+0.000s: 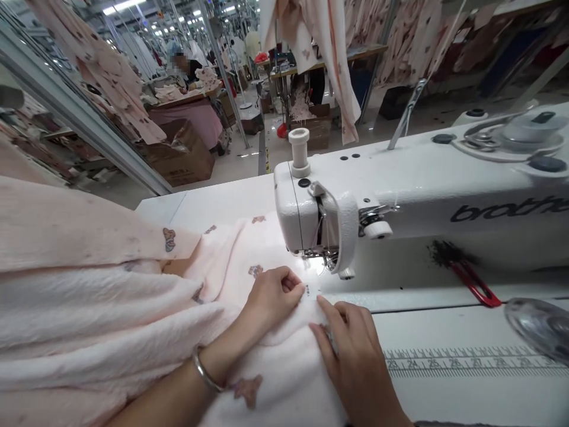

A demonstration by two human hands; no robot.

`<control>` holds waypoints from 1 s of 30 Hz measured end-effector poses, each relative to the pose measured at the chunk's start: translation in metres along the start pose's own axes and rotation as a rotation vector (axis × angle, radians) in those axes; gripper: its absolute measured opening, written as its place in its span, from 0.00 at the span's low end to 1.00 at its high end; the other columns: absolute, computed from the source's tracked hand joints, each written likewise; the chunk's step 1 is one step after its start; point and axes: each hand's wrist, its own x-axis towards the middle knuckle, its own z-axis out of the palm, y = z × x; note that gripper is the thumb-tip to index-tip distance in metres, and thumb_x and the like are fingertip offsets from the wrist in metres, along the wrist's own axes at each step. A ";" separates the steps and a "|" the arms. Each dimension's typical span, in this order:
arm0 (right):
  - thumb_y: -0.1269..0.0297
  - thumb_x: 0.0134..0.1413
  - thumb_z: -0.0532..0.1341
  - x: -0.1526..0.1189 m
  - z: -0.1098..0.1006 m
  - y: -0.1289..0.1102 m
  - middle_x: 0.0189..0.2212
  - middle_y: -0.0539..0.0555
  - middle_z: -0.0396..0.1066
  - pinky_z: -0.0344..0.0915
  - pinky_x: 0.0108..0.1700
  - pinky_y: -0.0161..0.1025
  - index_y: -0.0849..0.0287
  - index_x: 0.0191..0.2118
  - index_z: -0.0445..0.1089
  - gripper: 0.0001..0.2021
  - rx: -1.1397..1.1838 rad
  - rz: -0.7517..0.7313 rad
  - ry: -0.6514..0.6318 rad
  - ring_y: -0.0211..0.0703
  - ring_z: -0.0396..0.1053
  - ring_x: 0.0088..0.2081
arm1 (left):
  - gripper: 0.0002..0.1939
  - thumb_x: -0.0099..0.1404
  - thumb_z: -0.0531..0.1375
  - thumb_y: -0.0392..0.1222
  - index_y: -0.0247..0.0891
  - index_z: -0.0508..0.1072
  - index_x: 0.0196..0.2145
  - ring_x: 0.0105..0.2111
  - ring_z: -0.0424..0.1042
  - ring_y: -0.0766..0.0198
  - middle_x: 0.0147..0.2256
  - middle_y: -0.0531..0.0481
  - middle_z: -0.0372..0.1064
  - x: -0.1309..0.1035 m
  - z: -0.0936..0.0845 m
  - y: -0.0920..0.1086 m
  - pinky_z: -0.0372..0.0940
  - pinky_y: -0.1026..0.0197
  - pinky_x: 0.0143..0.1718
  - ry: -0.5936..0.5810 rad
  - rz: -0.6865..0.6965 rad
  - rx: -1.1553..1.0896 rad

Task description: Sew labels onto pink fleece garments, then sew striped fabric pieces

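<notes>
Soft pale-pink fabric [284, 370] printed with small brown bears lies in folds under both hands. My left hand [275, 293] is closed in a pinch at a small white label [307, 290] with dark print, just in front of the needle area. Thumb and index finger of my right hand [355, 344] rest apart on the fabric's right edge, the other fingers bent. A small greyish thing shows between them, too hidden to name. The white sewing machine [306, 207] stands beyond the hands, its lamp lighting the stitching spot.
Red thread snips [475, 281] lie by dark lint on the machine bed. A printed ruler [462, 362] runs along the table's front, near a clear round object [540, 326]. Fabric piles up at left. Behind are cardboard boxes [182, 154], hanging garments and a seated person.
</notes>
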 end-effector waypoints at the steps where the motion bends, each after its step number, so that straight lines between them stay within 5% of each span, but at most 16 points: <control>1: 0.65 0.62 0.51 -0.001 0.000 0.001 0.36 0.59 0.60 0.62 0.37 0.45 0.66 0.53 0.62 0.17 0.003 0.007 -0.022 0.46 0.59 0.36 | 0.07 0.55 0.57 0.40 0.35 0.71 0.24 0.24 0.66 0.66 0.22 0.51 0.68 0.000 0.000 0.000 0.58 0.66 0.25 0.009 0.000 0.002; 27: 0.66 0.60 0.53 -0.001 0.000 0.002 0.36 0.58 0.58 0.62 0.36 0.44 0.67 0.53 0.63 0.17 -0.001 0.001 -0.057 0.46 0.57 0.36 | 0.07 0.57 0.55 0.39 0.36 0.70 0.25 0.26 0.67 0.65 0.24 0.52 0.69 -0.001 0.003 0.000 0.60 0.64 0.29 0.007 0.068 0.103; 30: 0.67 0.60 0.53 -0.001 0.000 0.002 0.36 0.59 0.59 0.62 0.36 0.45 0.67 0.53 0.62 0.17 -0.002 -0.005 -0.040 0.45 0.57 0.37 | 0.05 0.59 0.56 0.39 0.36 0.71 0.31 0.29 0.68 0.63 0.29 0.50 0.70 -0.009 0.000 0.001 0.62 0.61 0.33 0.022 0.124 0.164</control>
